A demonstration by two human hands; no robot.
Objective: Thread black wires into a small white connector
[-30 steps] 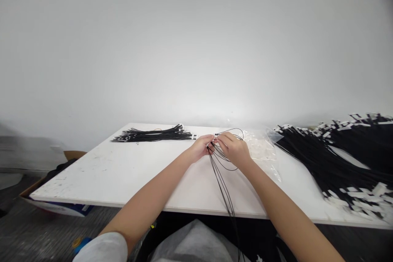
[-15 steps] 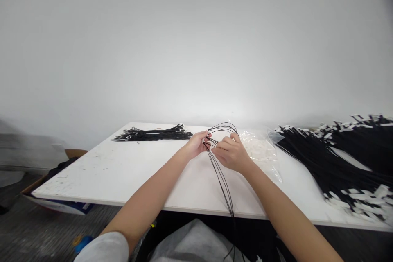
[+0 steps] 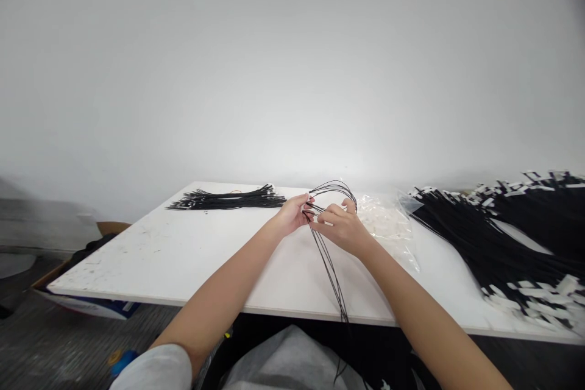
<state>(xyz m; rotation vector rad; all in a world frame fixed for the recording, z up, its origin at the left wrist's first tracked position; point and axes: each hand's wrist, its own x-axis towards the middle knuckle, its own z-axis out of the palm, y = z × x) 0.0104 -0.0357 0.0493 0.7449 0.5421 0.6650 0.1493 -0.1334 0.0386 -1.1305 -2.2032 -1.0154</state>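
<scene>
My left hand (image 3: 295, 214) pinches a few thin black cords (image 3: 325, 256) over the middle of the white table. From its fingers the cords arch over in a loop toward my right hand (image 3: 340, 224), while the loose lengths hang down past the table's front edge into my lap. My right hand sits just beside the left, its fingers curled around part of the loop. A small white piece shows at the left fingertips, too small to name.
Behind my left hand lies a bundle of black cords (image 3: 228, 199). A clear plastic bag (image 3: 388, 219) with pale pieces is right of my hands. Large heaps of black cords with white ends (image 3: 470, 237) cover the right side. A cardboard box (image 3: 91, 304) stands below the table's left edge.
The fingers of my right hand have shifted and spread a little along the loop. The loop looks rounder, and the hanging cords have swung slightly left. My left hand stays put.
</scene>
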